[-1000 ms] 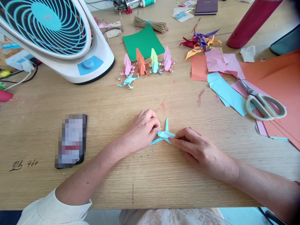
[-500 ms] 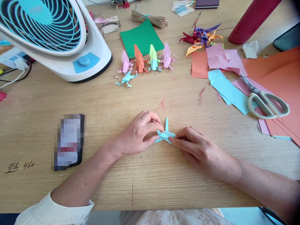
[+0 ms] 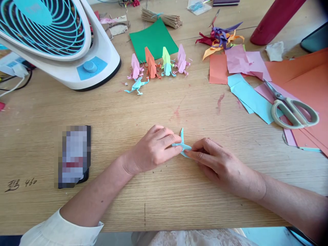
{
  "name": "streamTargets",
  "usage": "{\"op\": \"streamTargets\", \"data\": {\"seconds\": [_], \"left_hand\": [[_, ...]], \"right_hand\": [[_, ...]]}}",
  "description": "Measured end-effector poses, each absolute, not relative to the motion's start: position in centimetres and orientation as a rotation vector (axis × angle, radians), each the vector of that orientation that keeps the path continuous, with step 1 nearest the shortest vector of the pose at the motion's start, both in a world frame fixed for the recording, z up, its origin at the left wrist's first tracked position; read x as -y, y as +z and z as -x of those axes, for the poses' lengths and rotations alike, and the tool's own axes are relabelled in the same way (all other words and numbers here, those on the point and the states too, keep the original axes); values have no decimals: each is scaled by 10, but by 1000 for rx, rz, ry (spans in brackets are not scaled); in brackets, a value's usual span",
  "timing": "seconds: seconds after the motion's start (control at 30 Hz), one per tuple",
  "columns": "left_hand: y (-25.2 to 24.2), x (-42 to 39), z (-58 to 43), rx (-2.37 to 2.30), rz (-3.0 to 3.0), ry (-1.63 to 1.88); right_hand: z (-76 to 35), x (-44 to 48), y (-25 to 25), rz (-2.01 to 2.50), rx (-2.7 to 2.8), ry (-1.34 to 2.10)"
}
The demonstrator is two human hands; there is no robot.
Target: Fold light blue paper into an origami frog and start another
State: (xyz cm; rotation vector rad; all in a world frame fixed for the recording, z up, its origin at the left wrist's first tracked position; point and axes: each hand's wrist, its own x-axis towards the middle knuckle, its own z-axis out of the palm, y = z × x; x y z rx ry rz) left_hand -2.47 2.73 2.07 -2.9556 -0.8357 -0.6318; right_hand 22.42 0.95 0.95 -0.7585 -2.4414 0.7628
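A small light-blue folded paper piece [image 3: 185, 147] lies between my hands near the table's front edge, one narrow point sticking up away from me. My right hand [image 3: 217, 164] pinches its right end between thumb and forefinger. From the left, my left hand [image 3: 153, 147] closes thumb and fingers on the middle of the piece, covering its left part. Farther back stand several folded paper figures: a pink one [image 3: 135, 66], an orange one [image 3: 152, 64], a green and blue one [image 3: 166, 62] and another pink one [image 3: 181, 59]. A light-blue figure [image 3: 137, 85] lies in front.
Grey-handled scissors [image 3: 294, 109] rest on coloured paper sheets [image 3: 310, 85] at the right. A phone [image 3: 74, 155] lies left of my left arm. A white fan [image 3: 102, 65] stands back left. Behind the figures are a green square [image 3: 153, 37], a stick bundle [image 3: 164, 17] and a dark red cylinder [image 3: 275, 24].
My left hand has moved right along the blue paper and now covers its left part, thumb farther over it. My right hand keeps its pinch. The view has shifted slightly.
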Motion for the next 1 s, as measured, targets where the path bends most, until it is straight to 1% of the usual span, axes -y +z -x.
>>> {"op": "streamTargets", "data": {"seconds": [0.2,0.4,0.7,1.0], "left_hand": [[20,-26,23,777,2952,-634],[18,-23,17,950,2973,-630],[15,-22,14,1058,3001,-630],[15,-21,9,1121,3049,-647]], "right_hand": [[-224,-10,11,753,2424,735],[-224,-8,10,772,2432,745],[-214,-5,16,930,2378,757],[-201,-8,16,1125,2395,623]]}}
